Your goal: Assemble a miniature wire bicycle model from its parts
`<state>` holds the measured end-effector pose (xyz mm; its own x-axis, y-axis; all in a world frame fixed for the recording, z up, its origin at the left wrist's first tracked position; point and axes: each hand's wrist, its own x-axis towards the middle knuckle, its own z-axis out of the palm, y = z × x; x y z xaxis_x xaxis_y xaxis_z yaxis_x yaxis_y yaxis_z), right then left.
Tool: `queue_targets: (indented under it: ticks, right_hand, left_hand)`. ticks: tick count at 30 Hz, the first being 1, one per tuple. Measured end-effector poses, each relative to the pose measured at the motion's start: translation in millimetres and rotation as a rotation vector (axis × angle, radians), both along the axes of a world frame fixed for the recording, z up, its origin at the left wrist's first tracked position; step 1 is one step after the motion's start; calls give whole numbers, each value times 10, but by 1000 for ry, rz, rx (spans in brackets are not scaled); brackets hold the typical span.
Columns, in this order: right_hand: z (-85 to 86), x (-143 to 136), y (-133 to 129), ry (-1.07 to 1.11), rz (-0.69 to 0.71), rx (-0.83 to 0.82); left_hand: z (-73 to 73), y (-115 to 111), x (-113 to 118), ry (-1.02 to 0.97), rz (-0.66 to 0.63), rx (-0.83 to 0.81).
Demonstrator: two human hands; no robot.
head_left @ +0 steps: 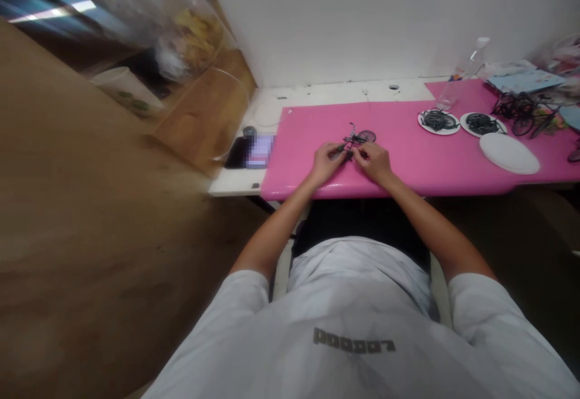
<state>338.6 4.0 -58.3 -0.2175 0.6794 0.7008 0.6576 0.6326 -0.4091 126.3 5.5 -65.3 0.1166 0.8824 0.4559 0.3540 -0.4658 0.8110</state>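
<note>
A small black toy bicycle (362, 137) is between my two hands, above the pink sheet (299, 172) that covers the table. One spoked wheel of it points away to the right. My left hand (327, 160) is closed with its fingertips on the bicycle's near end. From the other side, my right hand (372, 160) pinches the same near part. The fingers hide that end, so I cannot make out its details.
Two white plates hold black wheels (438, 121) and similar parts (483, 124). In front of them lies a white oval plate (510, 153). Black toy bicycles (521, 112) pile up at the right, near a clear bottle (460, 78). A phone (258, 151) lies at the left.
</note>
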Motion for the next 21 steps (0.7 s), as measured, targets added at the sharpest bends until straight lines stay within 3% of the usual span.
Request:
queue_targets:
  ticks: [21]
  right_hand:
    - [-27, 5, 18, -15, 22, -9]
  left_hand:
    - [52, -41, 17, -29, -15, -19]
